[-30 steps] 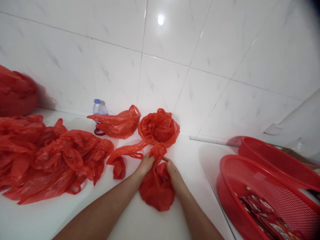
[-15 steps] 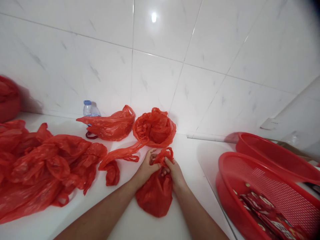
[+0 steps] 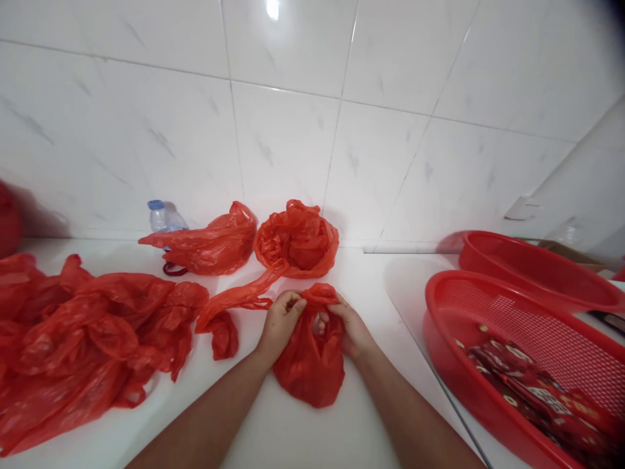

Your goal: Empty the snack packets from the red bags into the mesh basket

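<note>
Head view, your left hand and right hand both pinching a red bag near its top, bag between them over the white table, right grip kinda hard to make out, red basket off to the right

Thin, crinkled plastic bag; glossy, smooth tiled wall.

Passage is open over the white tabletop between the right hand and the red mesh basket, whose raised rim bounds it; leftward a loose heap of red bags obstructs, forward a bunched red bag and, behind it, the tiled wall.
</note>
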`<state>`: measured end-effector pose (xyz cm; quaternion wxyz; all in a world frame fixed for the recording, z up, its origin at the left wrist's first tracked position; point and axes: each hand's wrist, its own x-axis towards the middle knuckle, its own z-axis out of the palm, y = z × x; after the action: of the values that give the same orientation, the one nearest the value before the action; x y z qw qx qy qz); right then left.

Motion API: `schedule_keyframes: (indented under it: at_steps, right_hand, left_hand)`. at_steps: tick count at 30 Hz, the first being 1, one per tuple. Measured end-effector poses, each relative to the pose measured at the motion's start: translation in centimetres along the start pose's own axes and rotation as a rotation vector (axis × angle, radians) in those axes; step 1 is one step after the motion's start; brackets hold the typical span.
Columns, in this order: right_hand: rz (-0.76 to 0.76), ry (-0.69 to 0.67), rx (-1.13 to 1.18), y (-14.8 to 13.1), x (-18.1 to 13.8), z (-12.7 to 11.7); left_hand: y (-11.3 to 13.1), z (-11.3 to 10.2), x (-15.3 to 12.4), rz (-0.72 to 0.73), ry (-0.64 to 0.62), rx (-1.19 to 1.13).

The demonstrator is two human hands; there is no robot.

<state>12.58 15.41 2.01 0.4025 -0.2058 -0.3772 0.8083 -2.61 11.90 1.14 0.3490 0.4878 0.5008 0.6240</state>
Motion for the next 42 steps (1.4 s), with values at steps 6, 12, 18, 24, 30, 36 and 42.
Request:
schedule_keyframes:
  at_steps: [6, 12, 18, 24, 30, 36, 42]
  right_hand:
    - [-0.007, 0.019, 0.022, -0.3, -0.2, -0.5]
    - [-0.065, 0.007, -0.213, -1.1, -0.6, -0.8]
    - [-0.231, 0.192, -0.765, -0.9, -0.5, -1.4]
    - [-0.395, 0.427, -1.065, -0.1, -0.2, -2.4]
    - [-0.392, 0.324, -0.861, -0.5, 0.1, -2.4]
    - [-0.179, 0.21, -0.42, -1.6, -0.2, -1.9]
    - [-0.191, 0.298, -0.209, -2.1, 0.1, -2.7]
  left_hand:
    - [-0.1, -0.2, -0.1, -0.077, -0.088, -0.064]
    - [0.7, 0.0, -0.6, -0.186, -0.268, -0.226]
    - [1.3, 0.0, -0.8, -0.231, -0.219, -0.305]
    - [1.2, 0.3, -1.1, -0.184, -0.311, -0.293]
    - [0.9, 0.4, -1.1, -0.143, -0.296, -0.175]
    - [1.2, 0.4, -1.0, -0.183, -0.201, -0.172]
    - [1.8, 0.1, -1.3, 0.127, 0.029, 0.176]
